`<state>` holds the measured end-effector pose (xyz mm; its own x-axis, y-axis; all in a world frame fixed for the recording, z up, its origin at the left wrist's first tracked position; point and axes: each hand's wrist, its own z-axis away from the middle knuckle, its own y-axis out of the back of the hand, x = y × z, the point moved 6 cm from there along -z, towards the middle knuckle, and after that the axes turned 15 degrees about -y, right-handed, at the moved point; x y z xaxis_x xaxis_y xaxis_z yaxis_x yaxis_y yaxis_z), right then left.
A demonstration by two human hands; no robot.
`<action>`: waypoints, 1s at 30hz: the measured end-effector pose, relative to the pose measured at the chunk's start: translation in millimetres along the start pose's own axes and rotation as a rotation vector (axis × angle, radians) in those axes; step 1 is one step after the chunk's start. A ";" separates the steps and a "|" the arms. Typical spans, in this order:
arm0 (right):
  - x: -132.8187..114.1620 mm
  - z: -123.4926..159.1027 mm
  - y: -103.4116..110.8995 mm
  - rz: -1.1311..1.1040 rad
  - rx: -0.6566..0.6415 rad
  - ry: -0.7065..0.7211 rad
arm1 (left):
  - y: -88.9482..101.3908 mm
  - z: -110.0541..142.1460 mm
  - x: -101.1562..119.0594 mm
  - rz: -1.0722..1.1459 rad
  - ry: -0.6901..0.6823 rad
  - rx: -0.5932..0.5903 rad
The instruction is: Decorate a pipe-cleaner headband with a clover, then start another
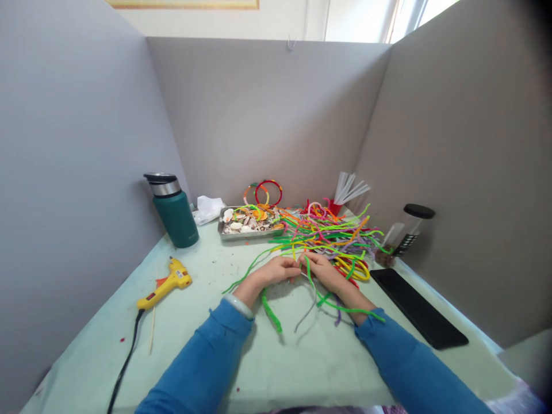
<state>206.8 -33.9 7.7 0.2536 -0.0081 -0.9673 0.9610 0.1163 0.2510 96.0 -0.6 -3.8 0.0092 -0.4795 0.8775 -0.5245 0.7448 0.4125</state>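
Observation:
My left hand (278, 269) and my right hand (324, 270) meet over the middle of the table, fingertips pinched close together on pipe cleaners. A green pipe cleaner (309, 275) rises from the fingers of the right hand and trails down past its wrist. From between the hands a thin grey pipe cleaner (313, 305) curves down to the tabletop. The exact spot of the pinch is too small to make out. Below the left wrist lies a thicker, twisted green piece (271, 313). A purple piece (338, 311) is beside the right forearm.
Behind the hands spreads a heap of coloured pipe cleaners (328, 230), beside a metal tray (252, 234) of shells. Left are a yellow glue gun (166, 284) with its cord and a green bottle (175, 218). A black phone-like slab (416, 307) and a clear jar (405, 233) stand right.

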 end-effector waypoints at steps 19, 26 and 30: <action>16.1 -8.7 2.3 -0.203 0.063 -0.168 | 1.9 -0.8 -5.6 -0.064 -0.011 0.066; 16.7 -3.6 4.0 -0.143 0.115 -0.185 | 1.5 -1.5 0.0 -0.113 -0.017 0.083; 21.3 -6.8 5.0 -0.142 0.157 -0.222 | 3.8 -0.8 2.3 -0.124 -0.022 0.110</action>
<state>216.3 -26.8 -11.8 0.1163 -0.2322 -0.9657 0.9895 -0.0568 0.1329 94.6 1.6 0.0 0.0615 -0.5759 0.8152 -0.6106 0.6243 0.4871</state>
